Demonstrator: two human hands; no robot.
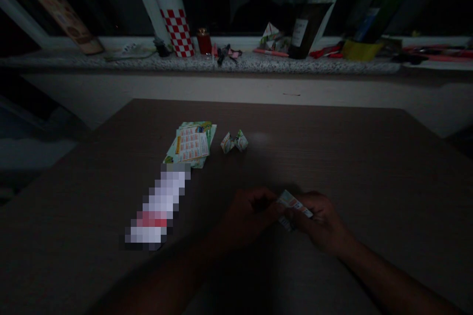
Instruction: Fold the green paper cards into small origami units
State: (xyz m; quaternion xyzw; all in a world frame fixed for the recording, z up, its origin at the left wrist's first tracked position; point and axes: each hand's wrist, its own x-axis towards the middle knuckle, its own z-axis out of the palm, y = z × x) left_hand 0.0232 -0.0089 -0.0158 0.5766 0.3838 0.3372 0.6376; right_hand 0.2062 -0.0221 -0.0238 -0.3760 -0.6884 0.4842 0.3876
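The room is dim. Both of my hands rest low on the brown table (332, 147) and pinch one small folded piece of printed paper (293, 204) between them. My left hand (251, 214) grips its left side with curled fingers. My right hand (320, 219) holds the right side, fingers closed over it. A finished folded paper shape (234, 142) lies farther back on the table, apart from both hands. Left of that shape lies a small stack of printed calendar cards (192, 145).
A blurred-out oblong object (158, 209) lies left of my hands. Behind the table a speckled windowsill (207, 63) carries a red-and-white checked bottle (173, 15), a small red jar (203, 41), a dark wine bottle (306, 24), a green bottle (388, 0) and scattered pens and paper.
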